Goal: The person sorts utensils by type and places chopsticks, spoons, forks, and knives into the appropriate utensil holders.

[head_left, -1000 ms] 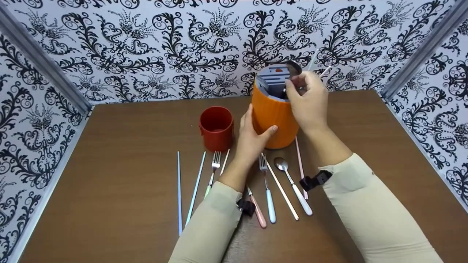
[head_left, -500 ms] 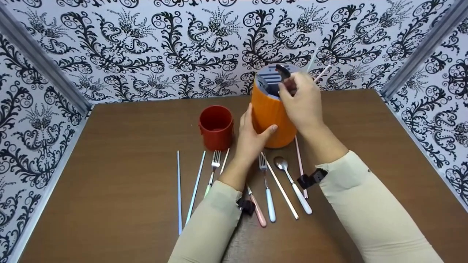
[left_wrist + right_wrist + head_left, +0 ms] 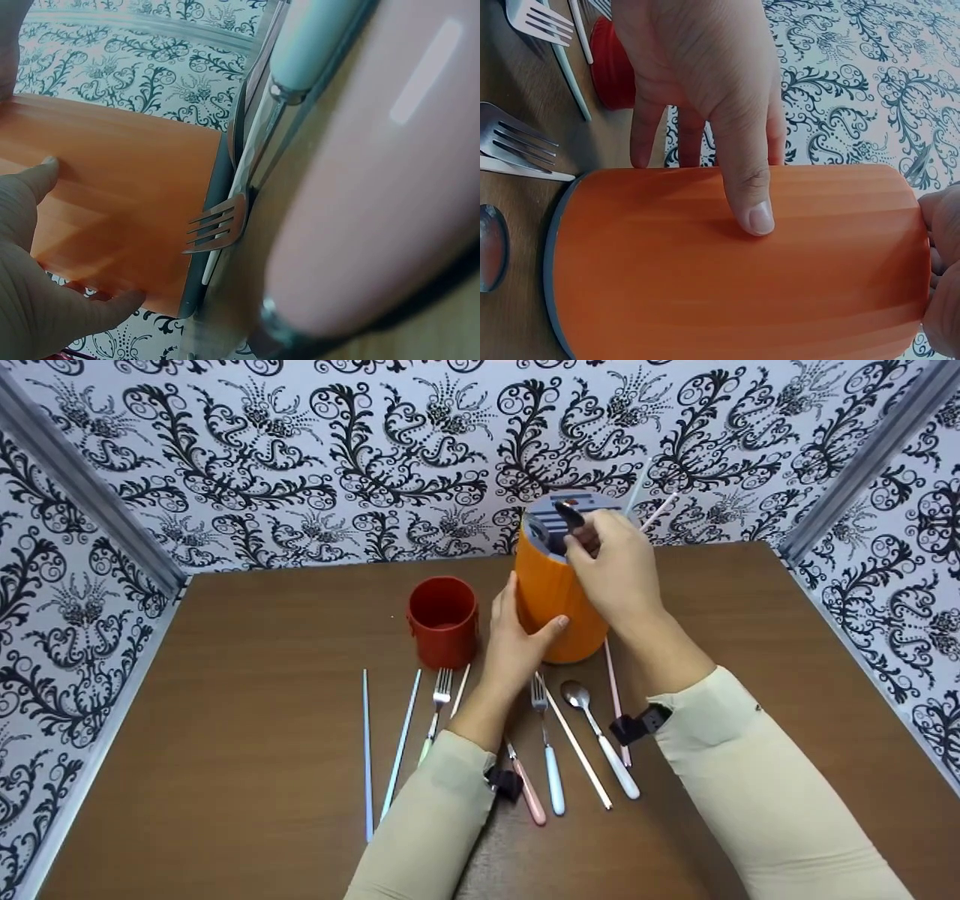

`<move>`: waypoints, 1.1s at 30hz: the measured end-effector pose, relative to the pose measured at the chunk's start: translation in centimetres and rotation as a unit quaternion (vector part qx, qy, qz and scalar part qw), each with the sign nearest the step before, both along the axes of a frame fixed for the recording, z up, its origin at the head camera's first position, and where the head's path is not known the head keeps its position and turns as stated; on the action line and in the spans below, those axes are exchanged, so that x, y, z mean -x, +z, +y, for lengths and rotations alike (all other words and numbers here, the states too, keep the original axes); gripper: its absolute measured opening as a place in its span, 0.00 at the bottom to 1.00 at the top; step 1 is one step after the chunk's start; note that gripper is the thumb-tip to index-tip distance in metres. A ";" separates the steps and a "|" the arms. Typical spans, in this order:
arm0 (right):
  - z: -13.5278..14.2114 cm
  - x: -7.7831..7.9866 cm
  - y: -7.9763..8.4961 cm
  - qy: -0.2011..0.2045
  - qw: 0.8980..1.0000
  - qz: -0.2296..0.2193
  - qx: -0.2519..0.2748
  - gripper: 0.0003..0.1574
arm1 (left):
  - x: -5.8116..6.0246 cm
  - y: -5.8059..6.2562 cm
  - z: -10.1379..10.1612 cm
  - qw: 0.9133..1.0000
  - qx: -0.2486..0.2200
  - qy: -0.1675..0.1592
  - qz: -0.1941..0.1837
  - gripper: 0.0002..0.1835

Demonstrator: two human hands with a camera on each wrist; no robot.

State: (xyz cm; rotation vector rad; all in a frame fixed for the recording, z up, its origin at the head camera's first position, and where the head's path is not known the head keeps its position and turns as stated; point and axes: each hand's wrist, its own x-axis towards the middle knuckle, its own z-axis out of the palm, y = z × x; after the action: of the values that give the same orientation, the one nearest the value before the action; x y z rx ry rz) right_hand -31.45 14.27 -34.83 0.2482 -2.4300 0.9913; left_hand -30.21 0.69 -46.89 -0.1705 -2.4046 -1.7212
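My left hand (image 3: 514, 652) holds the side of an orange cutlery holder (image 3: 559, 604), with the thumb across its front and the fingers along its left side. Over the slotted grey top, my right hand (image 3: 619, 566) pinches a spoon (image 3: 570, 515). Its dark-looking bowl points up and left; the handle is hidden by the hand and the holder. A pale blue chopstick (image 3: 637, 489) and a pink chopstick (image 3: 660, 510) stick up behind the right hand. In the right wrist view the left thumb presses on the orange wall (image 3: 667, 262).
A red cup (image 3: 444, 622) stands left of the holder. In front lie blue chopsticks (image 3: 367, 757), a fork with a green handle (image 3: 441, 697), a fork with a blue handle (image 3: 553, 780), a pink-handled utensil (image 3: 531, 795), a white-handled spoon (image 3: 619, 769) and more chopsticks. A patterned wall is behind.
My right hand has moved left over the holder's top, carrying the spoon with it; the spoon's bowl now leans further left. The left hand has stayed on the holder.
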 end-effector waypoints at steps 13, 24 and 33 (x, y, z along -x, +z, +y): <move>0.2 -0.2 0.3 0.019 1.000 -0.022 0.002 0.08 | 0.0 0.2 0.1 1.000 0.004 0.003 -0.020 0.54; 0.5 -0.5 0.4 0.023 0.999 -0.025 -0.001 0.08 | 0.0 0.1 0.1 1.000 0.004 0.003 -0.019 0.53; 1.1 -1.4 0.5 0.034 0.999 0.007 -0.007 0.08 | 0.0 0.1 0.0 1.000 -0.002 0.000 -0.020 0.53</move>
State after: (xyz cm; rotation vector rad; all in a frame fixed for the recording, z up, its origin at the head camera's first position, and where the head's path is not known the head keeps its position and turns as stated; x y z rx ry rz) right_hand -30.10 15.32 -34.37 0.3442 -2.4311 0.9978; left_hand -30.22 0.69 -46.78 -0.1377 -2.4284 -1.7467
